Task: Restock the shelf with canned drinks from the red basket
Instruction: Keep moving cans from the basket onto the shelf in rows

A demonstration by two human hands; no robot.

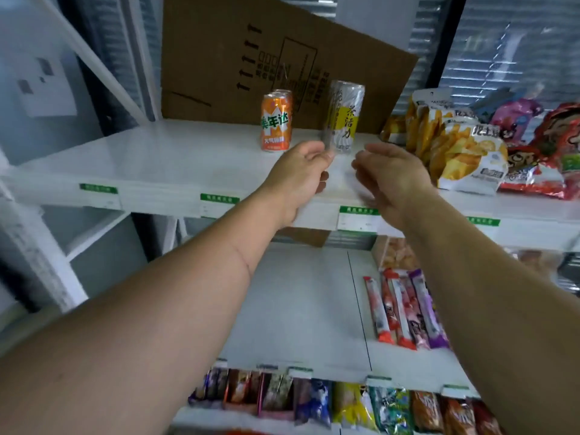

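Placing step — left hand (298, 171) pinches the tall can (343, 117) at frame centre on the shelf (157, 158); right hand (389, 177) relaxed, empty. Next — let go, fetch another.

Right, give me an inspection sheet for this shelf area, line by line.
Surface: white upper shelf, green price tags along its front edge.
Job's things: tall silver-and-yellow can upright on the shelf; orange can upright to its left, another orange can behind it. Red basket not in view.
Clutter: chip bags on the right; cardboard sheet leaning behind the cans; snack sticks on the shelf below.
Hands: left hand at the tall can's base, contact unclear; right hand open beside it, holding nothing.
Cables: nothing seen.
Surroundings: white rack frame, window blinds behind.
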